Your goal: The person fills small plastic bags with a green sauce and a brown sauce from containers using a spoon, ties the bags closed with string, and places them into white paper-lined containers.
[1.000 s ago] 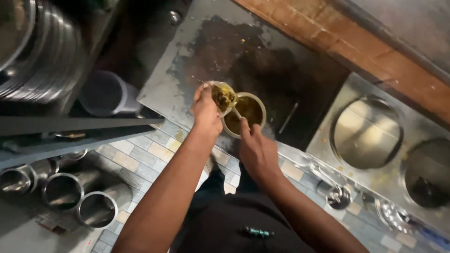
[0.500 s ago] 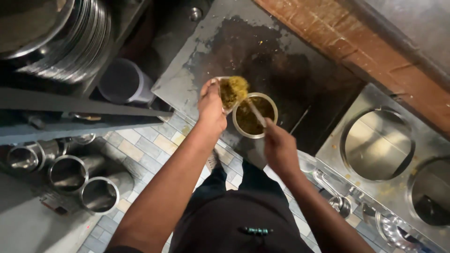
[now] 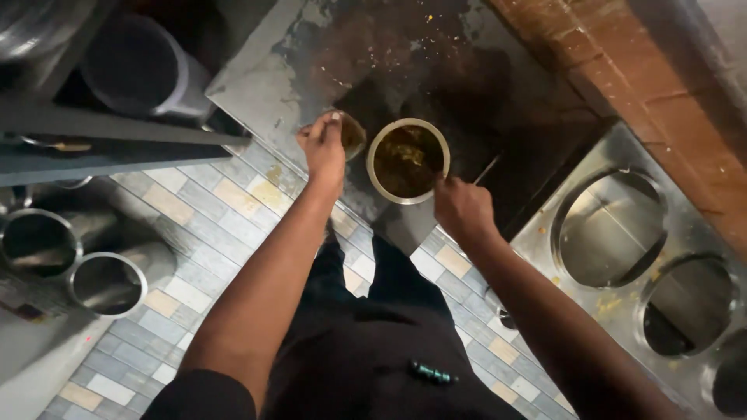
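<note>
Head view looks straight down at a big dark metal griddle, stained and greasy, with a brick wall edge on its far right side. Just right of the griddle is a steel counter with round holes cut in it. Left of the griddle stand tall steel pots on the tiled floor. On the near part of the griddle sits a round metal bowl, full of dark green-brown mush. It looks stiff and a bit heavy with food, and maybe hot and slippery, so the rim is the best place to grab. The left hand is curled tight around a small metal cup, tipped, just left of the bowl. The right hand is closed on a thin tool handle beside the bowl's right edge; I cannot tell what tool it is. The bowl sits near the griddle's front edge, so it could slide off. There is more open room farther back on the griddle.
</note>
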